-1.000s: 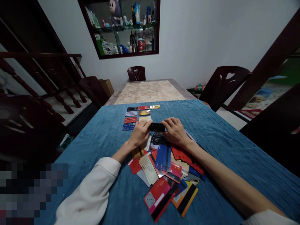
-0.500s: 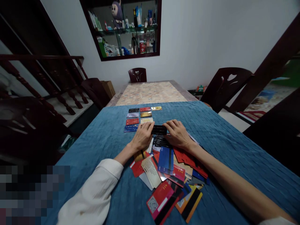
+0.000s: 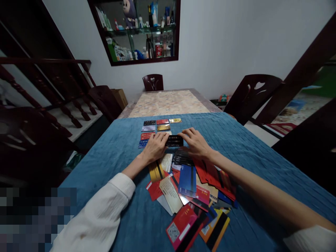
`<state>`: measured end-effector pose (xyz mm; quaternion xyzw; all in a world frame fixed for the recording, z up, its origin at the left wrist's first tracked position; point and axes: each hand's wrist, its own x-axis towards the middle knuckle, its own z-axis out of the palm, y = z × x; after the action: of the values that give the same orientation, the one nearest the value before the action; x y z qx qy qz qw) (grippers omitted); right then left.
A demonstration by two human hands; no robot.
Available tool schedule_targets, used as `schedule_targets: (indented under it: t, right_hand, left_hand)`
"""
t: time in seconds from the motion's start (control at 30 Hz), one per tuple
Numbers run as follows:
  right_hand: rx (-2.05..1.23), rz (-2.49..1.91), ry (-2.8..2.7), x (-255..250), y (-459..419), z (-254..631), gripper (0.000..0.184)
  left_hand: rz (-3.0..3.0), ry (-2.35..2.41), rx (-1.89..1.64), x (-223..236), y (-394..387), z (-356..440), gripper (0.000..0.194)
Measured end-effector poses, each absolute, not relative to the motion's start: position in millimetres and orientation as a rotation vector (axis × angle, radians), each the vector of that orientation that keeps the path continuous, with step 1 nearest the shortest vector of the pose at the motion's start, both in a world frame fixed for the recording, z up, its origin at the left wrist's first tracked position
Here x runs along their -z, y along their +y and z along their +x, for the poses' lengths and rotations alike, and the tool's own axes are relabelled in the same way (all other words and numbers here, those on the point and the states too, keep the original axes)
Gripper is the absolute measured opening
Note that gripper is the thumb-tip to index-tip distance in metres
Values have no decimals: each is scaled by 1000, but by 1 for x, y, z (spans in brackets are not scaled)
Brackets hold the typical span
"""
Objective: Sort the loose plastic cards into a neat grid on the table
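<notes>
Black card [image 3: 175, 140] | between eleven and twelve o'clock of your loose cards [image 3: 187, 180] | your left hand [image 3: 154, 147] and right hand [image 3: 197, 144] pinch opposite short ends | likely light, stiff, slick; hold those ends

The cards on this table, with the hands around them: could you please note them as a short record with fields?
Left hand: holding a black card by its left end
Right hand: fingertips at that card's right end
Laid-out cards: in rows, partly hidden by the left hand
Loose pile: overlapping, mixed colours, nearer the person
Surface: blue cloth
</notes>
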<state>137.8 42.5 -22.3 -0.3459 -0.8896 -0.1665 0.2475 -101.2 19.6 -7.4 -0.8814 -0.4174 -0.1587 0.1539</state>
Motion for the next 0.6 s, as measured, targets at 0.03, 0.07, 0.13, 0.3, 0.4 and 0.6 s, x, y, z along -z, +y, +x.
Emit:
schedule_targets:
  t: [0.03, 0.07, 0.13, 0.3, 0.4, 0.6]
  right_hand:
    - [456, -941, -2435, 21, 45, 136, 48]
    - [458, -942, -2445, 19, 48, 133, 48]
    - [457, -949, -2458, 16, 55, 128, 48]
    - [421, -969, -2473, 7, 74, 112, 53]
    - [408, -974, -2494, 2, 87, 100, 53]
    - [343, -1015, -2535, -9, 114, 73, 52]
  left_hand:
    - [-2521, -1204, 467, 7, 22, -103, 51]
    - [-2518, -1213, 473, 6, 24, -105, 51]
    - [-2514, -1239, 470, 4, 28, -109, 52]
    - [-2492, -1309, 467, -4, 39, -120, 56]
    - [-2466, -1351, 431, -9, 49, -130, 57]
    - [-2445, -1426, 365, -18, 77, -153, 59]
